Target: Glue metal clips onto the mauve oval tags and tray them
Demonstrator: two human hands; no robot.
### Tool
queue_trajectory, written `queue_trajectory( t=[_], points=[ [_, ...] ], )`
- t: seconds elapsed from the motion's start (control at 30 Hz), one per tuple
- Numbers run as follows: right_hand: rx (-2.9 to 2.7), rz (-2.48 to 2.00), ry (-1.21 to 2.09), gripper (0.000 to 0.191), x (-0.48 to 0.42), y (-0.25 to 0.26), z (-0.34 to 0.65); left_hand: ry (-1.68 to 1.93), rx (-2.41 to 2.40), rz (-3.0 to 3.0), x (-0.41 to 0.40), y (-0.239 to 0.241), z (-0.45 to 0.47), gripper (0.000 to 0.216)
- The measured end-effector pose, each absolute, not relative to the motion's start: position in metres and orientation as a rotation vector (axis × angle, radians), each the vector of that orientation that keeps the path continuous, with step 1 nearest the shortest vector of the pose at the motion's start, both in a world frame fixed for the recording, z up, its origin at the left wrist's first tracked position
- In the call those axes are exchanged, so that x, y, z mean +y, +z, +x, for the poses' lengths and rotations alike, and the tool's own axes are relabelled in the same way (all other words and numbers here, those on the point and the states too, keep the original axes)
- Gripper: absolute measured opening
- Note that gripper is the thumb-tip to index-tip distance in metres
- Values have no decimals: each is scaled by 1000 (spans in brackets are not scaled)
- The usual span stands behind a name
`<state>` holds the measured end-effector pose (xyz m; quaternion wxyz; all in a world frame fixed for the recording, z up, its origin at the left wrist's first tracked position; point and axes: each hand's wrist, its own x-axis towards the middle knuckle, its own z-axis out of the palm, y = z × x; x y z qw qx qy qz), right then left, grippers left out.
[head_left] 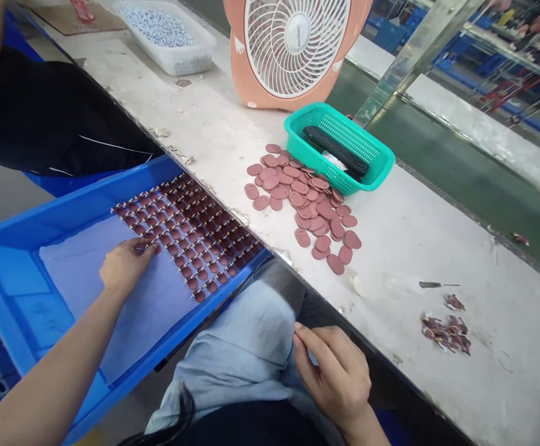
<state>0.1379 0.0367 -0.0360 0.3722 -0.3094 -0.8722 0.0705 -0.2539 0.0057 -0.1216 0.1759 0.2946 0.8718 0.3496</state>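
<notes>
My left hand [127,265] reaches into the blue tray [17,272]. Its fingertips are closed on a small reddish-brown piece [157,248] at the edge of the rows. Similar brown pieces with pale tips [200,248] lie in neat rows on a bluish sheet [144,316] that lines the tray. Above my lap, my right hand [335,375] has thumb and forefinger pinched together; whatever they hold, if anything, is too small to make out. Nearest to it is the edge of the white worktable [381,272].
Flat reddish-brown ovals [307,204] are heaped against a green basket [386,170] holding dark items. Behind stands an orange fan [298,49]. A thin dark-handled tool [430,285] and small brown parts [446,331] lie at right. A white bin [191,59] and another person's dark-clothed leg [51,118] are at left.
</notes>
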Motion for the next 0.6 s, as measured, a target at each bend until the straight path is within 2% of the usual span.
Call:
queue_trajectory(
  t=[0.17,0.3,0.37,0.47,0.53,0.6],
  points=[
    [-2152,-863,32,28,36,-37,162,1067,2640,1015,16,-111,-241,21],
    [-1759,-1142,-247,46,43,-38,188,1353,2613,1450,46,-81,-204,45],
    [-1644,-1333,-166,61,52,-34,194,1388,2414,1795,67,-62,-180,47],
    [-1726,-1637,33,81,69,-27,195,1235,2010,2242,95,-43,-150,56],
    [-1819,-1762,75,82,80,-23,196,1176,1840,2396,104,-40,-139,59],
    [-1947,-1772,95,73,90,-22,198,1216,1772,2473,105,-45,-135,49]
  ],
)
